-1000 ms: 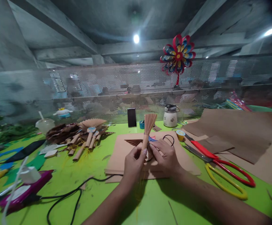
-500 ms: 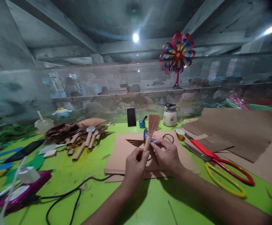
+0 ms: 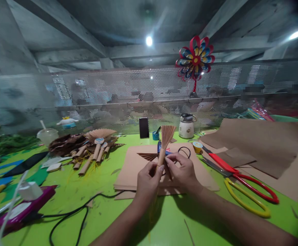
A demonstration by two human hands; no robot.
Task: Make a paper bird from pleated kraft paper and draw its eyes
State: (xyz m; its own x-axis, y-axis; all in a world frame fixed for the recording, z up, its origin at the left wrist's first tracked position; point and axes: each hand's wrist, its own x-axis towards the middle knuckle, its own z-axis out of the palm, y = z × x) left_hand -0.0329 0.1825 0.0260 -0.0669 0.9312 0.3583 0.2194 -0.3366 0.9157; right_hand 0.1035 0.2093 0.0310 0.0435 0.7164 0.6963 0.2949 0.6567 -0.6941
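Note:
My left hand [image 3: 149,176] is closed around the lower rolled part of a brown paper craft figure [image 3: 167,136]. Its pleated top fans upward, and a darker pleated wing [image 3: 147,156] sticks out to the left. My right hand [image 3: 182,171] pinches the figure's right side near the middle, where another dark pleated piece hangs down; the fingertips partly hide that spot. Beneath both hands lies a stack of brown paper sheets [image 3: 129,167]. A blue-handled tool [image 3: 159,147] and a black loop [image 3: 187,148] show behind the figure.
Large scissors [image 3: 231,174] with red and yellow handles lie right, beside brown paper sheets [image 3: 264,143]. Several finished paper fan figures [image 3: 97,148] are piled left. A purple power strip [image 3: 25,208] with black cable sits front left. A phone [image 3: 144,127] and white jar [image 3: 186,126] stand behind.
The pleated top has tilted very slightly left and looks a little narrower. Both hands keep nearly the same place and hold.

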